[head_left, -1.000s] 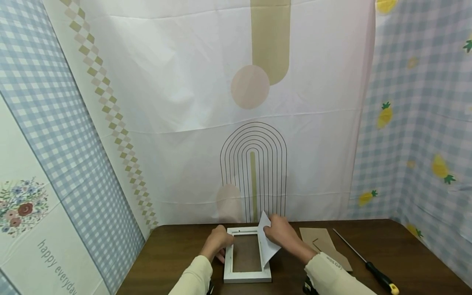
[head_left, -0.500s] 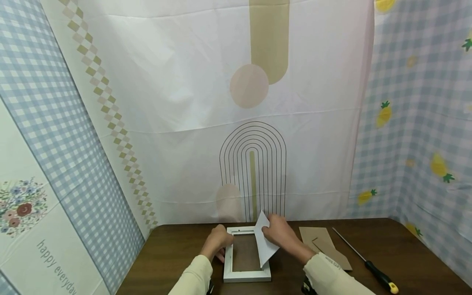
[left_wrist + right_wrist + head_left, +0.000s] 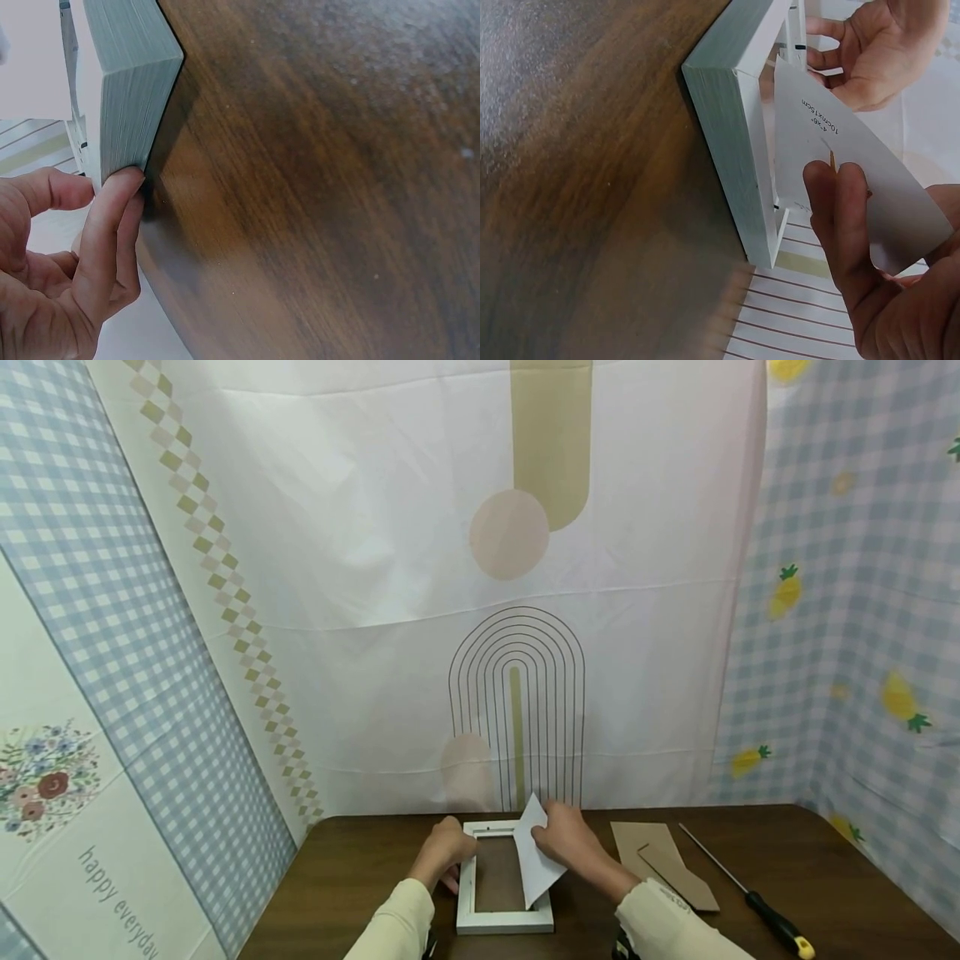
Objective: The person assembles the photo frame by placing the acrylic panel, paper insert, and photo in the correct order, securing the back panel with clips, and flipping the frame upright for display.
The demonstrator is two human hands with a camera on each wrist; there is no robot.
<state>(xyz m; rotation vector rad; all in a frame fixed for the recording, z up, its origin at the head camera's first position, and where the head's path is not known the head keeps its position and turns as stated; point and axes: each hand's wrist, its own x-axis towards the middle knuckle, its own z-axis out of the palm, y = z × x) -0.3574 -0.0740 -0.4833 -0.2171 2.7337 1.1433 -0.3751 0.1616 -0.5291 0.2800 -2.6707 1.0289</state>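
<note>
A white picture frame (image 3: pixel 504 923) lies on the wooden table, its opening showing brown. My left hand (image 3: pixel 441 850) grips its left side; in the left wrist view the thumb is at the face and the fingers (image 3: pixel 112 206) bear on the frame's outer edge. With my right hand (image 3: pixel 570 842) I hold a white paper insert (image 3: pixel 534 864) by its right side. The sheet is tilted and bowed, its left edge over the frame's opening. Printed sizes, 10cmx15cm and 4"x6", show on the paper insert (image 3: pixel 817 127) in the right wrist view.
Right of the frame lies a brown backing board (image 3: pixel 654 837) with a thin dark bent line across it. Beyond it is a screwdriver (image 3: pixel 776 920) with a black and yellow handle. A patterned cloth (image 3: pixel 375 693) hangs behind the table (image 3: pixel 360 877).
The paper insert has shifted slightly left, further over the frame's opening, with my right hand moving along. My left hand and the frame stay in place.
</note>
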